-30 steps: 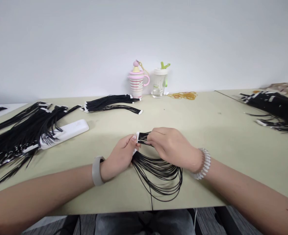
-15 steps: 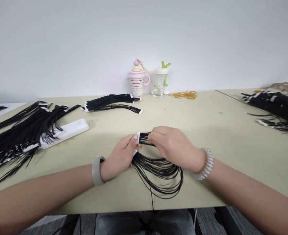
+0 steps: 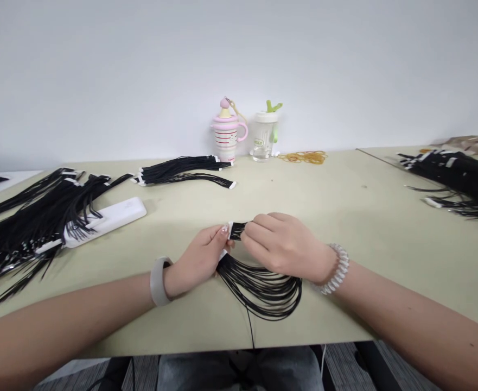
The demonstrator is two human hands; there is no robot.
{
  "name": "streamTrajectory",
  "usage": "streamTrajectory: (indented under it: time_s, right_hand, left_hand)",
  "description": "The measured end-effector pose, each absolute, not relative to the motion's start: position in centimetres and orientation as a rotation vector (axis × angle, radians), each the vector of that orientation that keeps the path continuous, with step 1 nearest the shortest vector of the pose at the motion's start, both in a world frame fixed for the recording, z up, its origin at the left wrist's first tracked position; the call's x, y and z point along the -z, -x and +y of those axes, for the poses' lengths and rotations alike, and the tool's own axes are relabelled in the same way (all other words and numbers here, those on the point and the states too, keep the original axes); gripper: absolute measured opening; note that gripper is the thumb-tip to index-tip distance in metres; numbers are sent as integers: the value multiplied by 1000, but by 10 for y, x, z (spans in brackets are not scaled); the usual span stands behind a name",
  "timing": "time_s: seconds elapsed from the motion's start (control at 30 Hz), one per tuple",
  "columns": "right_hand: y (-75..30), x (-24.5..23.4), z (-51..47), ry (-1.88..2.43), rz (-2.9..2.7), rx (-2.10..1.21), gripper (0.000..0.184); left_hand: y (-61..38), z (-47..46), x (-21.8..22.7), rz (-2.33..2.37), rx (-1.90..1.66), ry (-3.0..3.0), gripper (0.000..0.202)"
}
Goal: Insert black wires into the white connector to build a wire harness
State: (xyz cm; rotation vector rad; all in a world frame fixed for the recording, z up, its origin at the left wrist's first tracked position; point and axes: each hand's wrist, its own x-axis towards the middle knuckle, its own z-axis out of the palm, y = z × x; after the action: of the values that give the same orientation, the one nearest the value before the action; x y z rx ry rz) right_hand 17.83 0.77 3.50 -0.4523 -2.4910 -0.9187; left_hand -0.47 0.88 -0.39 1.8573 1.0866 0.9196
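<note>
A black wire harness (image 3: 263, 288) is bent into a loop above the near part of the table, with white connectors at its ends. My left hand (image 3: 202, 252) pinches it near both connectors; the upper white connector (image 3: 230, 230) shows beside the thumb, and the lower one (image 3: 223, 254) sits partly behind the fingers. My right hand (image 3: 277, 241) is closed around the wires just right of the upper connector, knuckles up, its fingertips hidden. From there the wires curve down and back to the lower connector. One loose wire hangs toward the table edge.
Black wire harnesses (image 3: 31, 217) lie heaped at left, partly over a white case (image 3: 125, 214). More harnesses (image 3: 177, 169) lie at the back and a pile (image 3: 462, 174) at right. A pink cup (image 3: 225, 138), a clear cup (image 3: 263, 138) and rubber bands (image 3: 306, 157) stand or lie by the wall.
My right hand has turned slightly, knuckles higher, and closed further over the wires near the upper connector. The loop's lower end has risen a little. My left hand keeps its hold.
</note>
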Motion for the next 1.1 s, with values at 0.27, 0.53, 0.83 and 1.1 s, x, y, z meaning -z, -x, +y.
streamTrajectory:
  time_s: [0.27, 0.53, 0.83, 1.1]
  right_hand:
    - [-179, -36, 9, 304, -2443, 933, 22]
    - [-180, -34, 11, 341, -2447, 880, 24]
    - [-182, -32, 15, 293, -2438, 871, 22]
    - [-180, -32, 13, 290, -2462, 847, 22]
  left_hand:
    - [5, 5, -2, 1078, -832, -1766, 38]
    - [6, 3, -2, 1050, -856, -1735, 41]
    - [5, 4, -2, 1021, -821, -1794, 37]
    - [4, 3, -4, 1056, -791, -1840, 36]
